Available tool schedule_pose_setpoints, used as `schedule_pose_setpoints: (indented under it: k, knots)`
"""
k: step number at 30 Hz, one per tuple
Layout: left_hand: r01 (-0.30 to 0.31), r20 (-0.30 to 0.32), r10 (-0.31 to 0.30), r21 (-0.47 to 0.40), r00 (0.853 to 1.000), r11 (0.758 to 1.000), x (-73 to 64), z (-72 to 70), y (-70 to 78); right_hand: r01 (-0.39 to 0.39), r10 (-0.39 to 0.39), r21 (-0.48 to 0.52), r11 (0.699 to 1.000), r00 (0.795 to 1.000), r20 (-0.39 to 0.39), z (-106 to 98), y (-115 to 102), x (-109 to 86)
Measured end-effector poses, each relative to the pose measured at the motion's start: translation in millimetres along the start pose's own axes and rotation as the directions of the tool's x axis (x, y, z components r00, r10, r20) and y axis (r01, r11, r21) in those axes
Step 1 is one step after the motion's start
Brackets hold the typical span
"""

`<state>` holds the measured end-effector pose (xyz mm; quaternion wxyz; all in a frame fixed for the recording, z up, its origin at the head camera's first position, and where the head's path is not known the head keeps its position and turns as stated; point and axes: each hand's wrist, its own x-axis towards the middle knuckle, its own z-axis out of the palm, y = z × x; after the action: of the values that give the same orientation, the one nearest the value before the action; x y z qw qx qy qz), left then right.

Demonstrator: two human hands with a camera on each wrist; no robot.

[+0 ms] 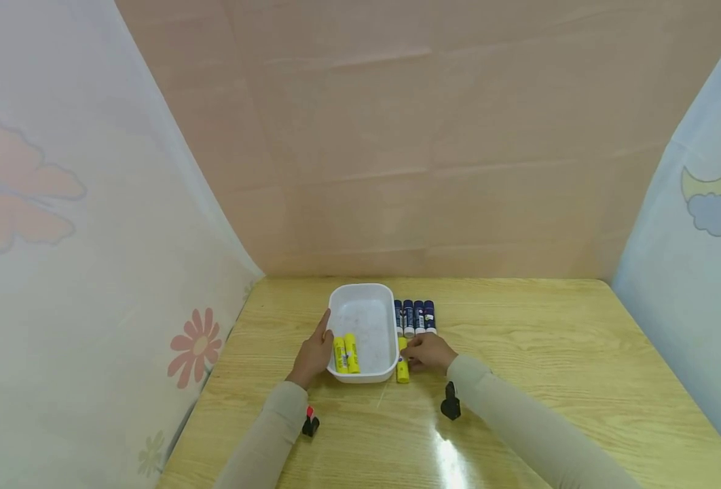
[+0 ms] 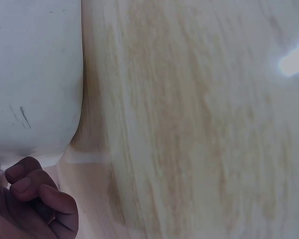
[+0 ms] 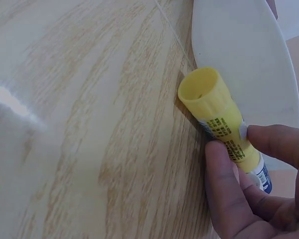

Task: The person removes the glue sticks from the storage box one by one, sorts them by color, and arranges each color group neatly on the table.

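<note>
My left hand (image 1: 313, 354) grips the left rim of a white plastic tray (image 1: 363, 377), its curled fingers (image 2: 32, 181) at the tray's corner in the left wrist view. Two yellow glue sticks (image 1: 352, 354) lie side by side in the tray's near left corner. Just outside the tray's right wall, my right hand (image 1: 429, 352) pinches another yellow glue stick (image 3: 222, 117) between thumb and fingers. Its hollow end faces the camera in the right wrist view, close over the table. Right beyond that hand, several dark blue glue sticks (image 1: 419, 316) with white ends lie in a row.
The wooden table (image 1: 519, 326) runs up to a tan cloth backdrop (image 1: 434, 170). Pale printed sheets hang at the left (image 1: 91, 305) and right sides. Black wrist mounts (image 1: 451, 402) sit below both forearms.
</note>
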<state>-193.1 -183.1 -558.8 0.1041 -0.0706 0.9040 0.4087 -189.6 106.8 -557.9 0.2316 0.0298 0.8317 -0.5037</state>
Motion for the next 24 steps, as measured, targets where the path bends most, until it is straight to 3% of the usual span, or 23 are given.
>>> schedule_pose_setpoints:
  k: [9, 24]
  knots:
    - [-0.006, -0.006, 0.006, 0.013, 1.000, 1.000, 0.4, 0.2, 0.2, -0.013, 0.006, 0.130, 0.991, 0.999, 0.048, -4.5, 0.4, -2.9]
    - [-0.009, -0.009, 0.009, -0.001, 1.000, 1.000, 2.1, 1.7, -2.5, 0.044, -0.050, 0.124, 0.991, 0.998, 0.042, -37.5, -30.1, -15.7]
